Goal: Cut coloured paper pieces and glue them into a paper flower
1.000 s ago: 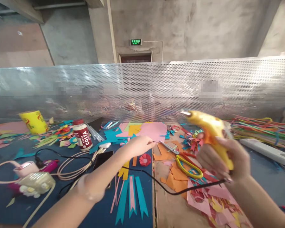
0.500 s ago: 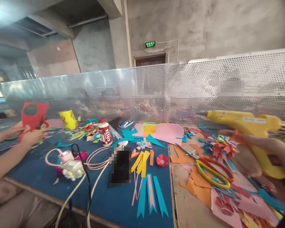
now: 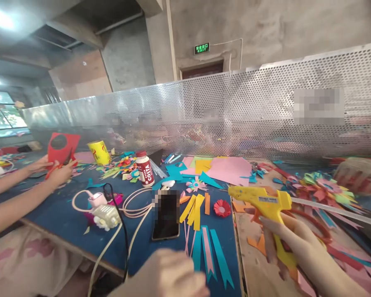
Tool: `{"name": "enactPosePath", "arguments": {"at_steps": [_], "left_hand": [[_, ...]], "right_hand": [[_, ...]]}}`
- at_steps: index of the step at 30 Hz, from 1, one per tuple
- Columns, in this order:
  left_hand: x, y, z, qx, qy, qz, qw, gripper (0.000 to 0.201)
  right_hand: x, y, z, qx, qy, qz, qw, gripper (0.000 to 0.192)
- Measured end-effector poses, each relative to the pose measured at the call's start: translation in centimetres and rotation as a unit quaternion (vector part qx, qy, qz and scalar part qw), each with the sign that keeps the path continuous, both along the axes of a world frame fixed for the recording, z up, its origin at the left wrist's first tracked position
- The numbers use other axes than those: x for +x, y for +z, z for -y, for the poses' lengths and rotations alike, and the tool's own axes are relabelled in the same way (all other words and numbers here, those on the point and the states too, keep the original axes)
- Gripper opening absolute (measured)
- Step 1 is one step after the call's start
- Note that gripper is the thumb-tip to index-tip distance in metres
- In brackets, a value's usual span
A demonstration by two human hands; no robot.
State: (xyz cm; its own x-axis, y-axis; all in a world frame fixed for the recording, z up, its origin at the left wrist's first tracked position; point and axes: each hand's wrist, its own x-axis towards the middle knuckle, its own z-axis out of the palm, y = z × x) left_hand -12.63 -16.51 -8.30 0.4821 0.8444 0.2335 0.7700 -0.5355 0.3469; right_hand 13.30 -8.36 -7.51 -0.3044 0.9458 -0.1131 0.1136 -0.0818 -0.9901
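Observation:
My right hand point(image 3: 292, 243) is wrapped round the grip of a yellow hot glue gun point(image 3: 266, 200), whose nozzle points left and whose back end has a clear glue stick point(image 3: 336, 212) sticking out. At the bottom middle is my left hand point(image 3: 173, 272), bent and smeared by motion, so its fingers do not read clearly. It is close to teal paper strips point(image 3: 221, 251) and a pink-on-teal paper ribbon point(image 3: 207, 247). Above these lie yellow paper strips point(image 3: 195, 210) and a red paper rosette point(image 3: 221, 208). Scissors with red handles point(image 3: 315, 227) are partly hidden behind my right hand.
A phone point(image 3: 166, 218), cables point(image 3: 136, 202), a power plug block point(image 3: 106, 216) and a red-capped bottle point(image 3: 145, 169) stand to the left. A co-worker's hands point(image 3: 60, 173) hold red paper point(image 3: 62, 152). A perforated metal divider point(image 3: 160, 115) runs along the back.
My right hand has brought the glue gun leftward and lower, over the wooden board. My left hand has come into view at the bottom. The view has shifted slightly.

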Motion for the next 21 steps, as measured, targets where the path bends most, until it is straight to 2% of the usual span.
{"name": "enactPosePath", "arguments": {"at_steps": [2,5,9,12,15,18,21], "left_hand": [[-0.7,1.1,-3.0,0.034,0.026,-0.041,0.998,0.02],[-2.5,2.4,-8.1,0.084,0.149,-0.081,0.982,0.023],[-4.8,1.9,-12.6,0.02,0.172,-0.12,0.978,0.023],[-5.1,0.7,-13.7,-0.013,0.178,-0.124,0.976,0.025],[-4.9,-0.2,-14.0,-0.012,0.186,-0.111,0.976,0.02],[-4.8,-0.4,-14.1,-0.01,0.19,-0.084,0.978,0.017],[-4.7,0.0,-14.2,-0.044,0.198,-0.022,0.979,0.02]], "right_hand": [[-0.3,0.7,-0.5,0.008,0.013,0.008,1.0,0.03],[-1.1,2.4,-1.8,0.019,0.056,0.023,0.998,0.025],[-3.0,4.1,-3.0,0.024,0.084,0.04,0.995,0.027],[-4.2,3.9,-3.4,0.012,0.095,0.054,0.994,0.029],[-4.6,3.1,-3.8,-0.004,0.106,0.054,0.993,0.026],[-4.2,2.5,-4.7,0.024,0.105,0.057,0.993,0.022],[-3.6,1.9,-6.1,0.073,0.099,0.069,0.99,0.024]]}}
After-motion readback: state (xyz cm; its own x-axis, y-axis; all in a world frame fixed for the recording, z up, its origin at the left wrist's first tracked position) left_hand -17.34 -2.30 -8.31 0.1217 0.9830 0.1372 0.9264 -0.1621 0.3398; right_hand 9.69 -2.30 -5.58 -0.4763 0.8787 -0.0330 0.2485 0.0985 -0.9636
